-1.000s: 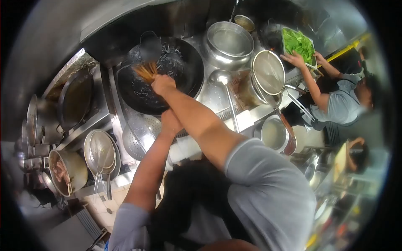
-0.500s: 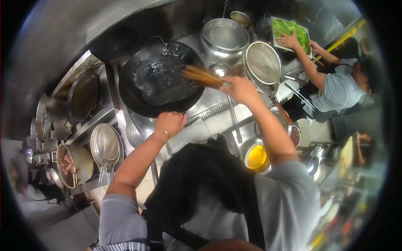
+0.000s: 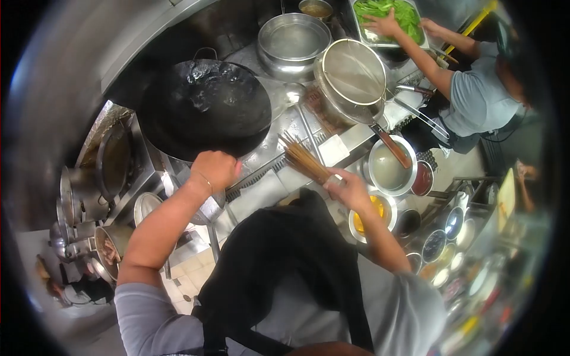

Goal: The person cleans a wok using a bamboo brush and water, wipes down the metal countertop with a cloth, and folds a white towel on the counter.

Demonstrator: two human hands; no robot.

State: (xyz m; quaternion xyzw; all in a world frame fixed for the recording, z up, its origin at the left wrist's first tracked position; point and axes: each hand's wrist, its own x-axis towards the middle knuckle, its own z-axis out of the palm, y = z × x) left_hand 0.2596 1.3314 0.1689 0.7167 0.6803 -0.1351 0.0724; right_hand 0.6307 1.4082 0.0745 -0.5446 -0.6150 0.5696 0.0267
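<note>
my right grip (image 3: 346,188) was closed around the butt of a bamboo brush (image 3: 307,161), its bristles fanned out toward the black wok (image 3: 205,113) and hanging over the front of the steel surface (image 3: 252,163). my left grip (image 3: 215,169), a thin band at the wrist, was curled shut at the wok's near edge; whether the fingers had hold of its rim, i could not tell. a wet shine showed on the wok's far inner wall, below a loop handle.

just beyond the brush, a ladle (image 3: 292,94) lay with its bowl away from me. a wide metal pot (image 3: 294,40) of clear liquid stood past it, and to the right a round mesh strainer (image 3: 354,72) lay across another vessel, its wooden handle pointing back my way. nearer my right arm sat a bowl of pale liquid (image 3: 389,169), a dark red container (image 3: 422,179) and a bowl of something yellow (image 3: 369,218).

at far right, a co-worker (image 3: 482,98) in a grey shirt had one hand on green leaves (image 3: 389,16) in a tray (image 3: 425,41). to my left, a pot of meat (image 3: 116,243) stood partly hidden by my arm.
</note>
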